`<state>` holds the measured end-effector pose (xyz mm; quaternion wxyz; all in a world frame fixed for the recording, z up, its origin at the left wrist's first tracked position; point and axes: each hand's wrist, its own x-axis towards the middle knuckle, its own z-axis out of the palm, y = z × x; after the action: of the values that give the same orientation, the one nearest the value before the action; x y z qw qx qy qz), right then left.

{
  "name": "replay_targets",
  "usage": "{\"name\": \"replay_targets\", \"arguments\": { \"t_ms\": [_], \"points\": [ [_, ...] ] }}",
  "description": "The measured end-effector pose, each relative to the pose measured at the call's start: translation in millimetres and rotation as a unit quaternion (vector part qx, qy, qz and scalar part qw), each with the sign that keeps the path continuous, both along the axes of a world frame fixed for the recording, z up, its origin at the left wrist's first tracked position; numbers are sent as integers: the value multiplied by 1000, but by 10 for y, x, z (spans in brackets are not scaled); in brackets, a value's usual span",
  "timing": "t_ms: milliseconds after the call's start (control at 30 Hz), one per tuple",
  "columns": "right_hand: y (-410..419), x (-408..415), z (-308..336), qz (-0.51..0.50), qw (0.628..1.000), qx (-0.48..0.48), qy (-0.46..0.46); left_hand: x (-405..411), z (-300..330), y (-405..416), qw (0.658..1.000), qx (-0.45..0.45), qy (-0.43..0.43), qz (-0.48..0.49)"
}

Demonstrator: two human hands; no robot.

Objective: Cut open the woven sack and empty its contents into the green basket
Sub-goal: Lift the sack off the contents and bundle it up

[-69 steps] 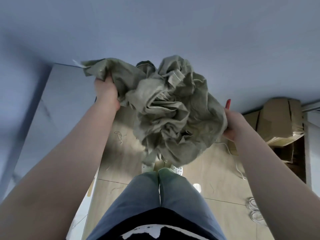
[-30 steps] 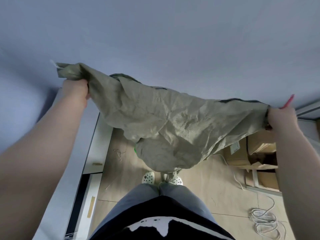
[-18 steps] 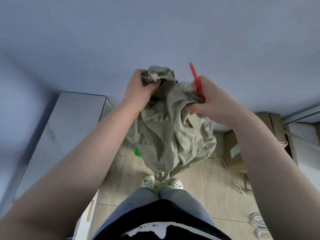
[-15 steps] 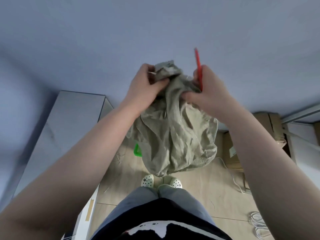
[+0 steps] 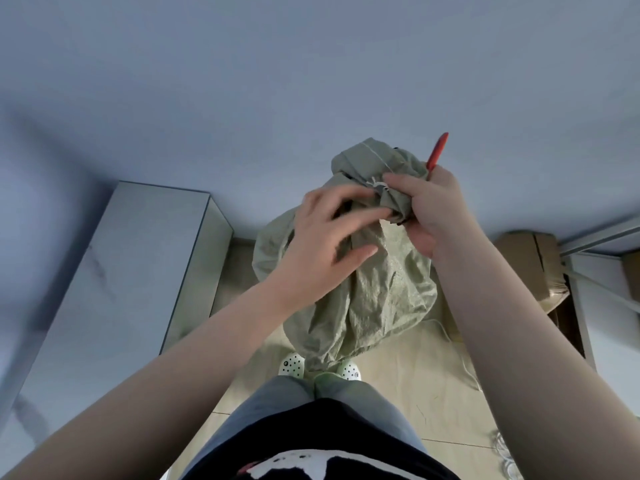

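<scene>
The grey-green woven sack (image 5: pixel 374 299) hangs limp and crumpled in front of me, above my shoes. My right hand (image 5: pixel 426 209) grips its bunched top together with a red-handled cutter (image 5: pixel 437 152) that sticks up past my fingers. My left hand (image 5: pixel 322 244) has its fingers spread and loosely bent against the sack's front, just left of the bunched top; it touches the cloth without gripping it. The green basket is hidden behind the sack.
A pale grey cabinet (image 5: pixel 114 278) stands at my left. Cardboard boxes (image 5: pixel 530 258) sit on shelving at the right. A white cord (image 5: pixel 460 355) trails over the wooden floor (image 5: pixel 415 386), with a coil at the lower right.
The sack, spread wide between both hands a second ago, was gathered into a bunch. My left hand has let go of the top, which my right hand alone now holds.
</scene>
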<state>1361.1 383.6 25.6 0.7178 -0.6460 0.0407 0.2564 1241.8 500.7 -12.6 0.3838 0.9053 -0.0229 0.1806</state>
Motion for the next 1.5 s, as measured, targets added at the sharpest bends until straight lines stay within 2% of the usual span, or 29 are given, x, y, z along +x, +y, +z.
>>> {"name": "replay_targets", "arguments": {
  "t_ms": [67,133,233,333,400,433,500,567,633,700,800,900,967,1033,1100,1133,1167,1200,1267,1300,1367,1467,1500],
  "points": [
    [-41,-6,98,8,1000,22,-14,-19,-62,67,994,-69,52,63],
    [-63,-25,194,30,998,48,-13,10,-193,126,986,-23,133,96],
    [11,-107,328,47,996,75,-20,123,-374,128,978,-5,171,116],
    [-44,-57,497,-4,988,141,-59,173,-544,317,954,-39,197,221],
    [-231,112,623,-66,974,212,-50,73,-738,593,939,33,226,255],
    [-315,205,638,-93,971,213,-50,-2,-818,719,935,57,239,256],
    [-437,338,551,-125,982,117,-80,-114,-931,921,938,38,267,219],
    [-394,316,443,-126,988,25,-90,-152,-879,948,932,-45,335,132],
    [-256,220,399,-111,991,28,-69,-88,-747,798,921,-107,372,47],
    [-61,91,426,-92,993,72,-27,11,-638,521,934,-78,346,40],
    [263,-143,603,-59,983,167,43,103,-662,139,950,-84,276,121],
    [353,-292,883,13,967,232,102,176,-716,46,939,-99,209,255],
    [250,-335,1039,66,959,259,98,266,-652,124,924,-100,157,335],
    [42,-328,1084,40,958,273,73,372,-519,337,904,-182,123,366],
    [-302,-205,889,-80,950,293,73,422,-377,606,902,-256,147,316],
    [-464,-135,732,-145,951,263,71,416,-302,691,898,-287,182,280],
    [-629,-45,499,-195,961,183,68,392,-222,716,887,-325,222,240],
    [-772,16,255,-227,970,55,67,355,-144,680,866,-377,264,199],
    [-868,-13,-231,-214,958,-185,55,294,-8,501,792,-513,311,112],
    [-842,-75,-469,-180,955,-233,40,272,40,387,749,-579,310,91],
    [-669,-271,-927,-113,963,-240,54,274,68,245,680,-677,262,105],
    [-372,-531,-1278,-106,969,-201,101,284,14,200,629,-748,151,150],
    [-312,-577,-1289,-109,964,-224,93,270,11,200,620,-757,135,157]
  ]
}}
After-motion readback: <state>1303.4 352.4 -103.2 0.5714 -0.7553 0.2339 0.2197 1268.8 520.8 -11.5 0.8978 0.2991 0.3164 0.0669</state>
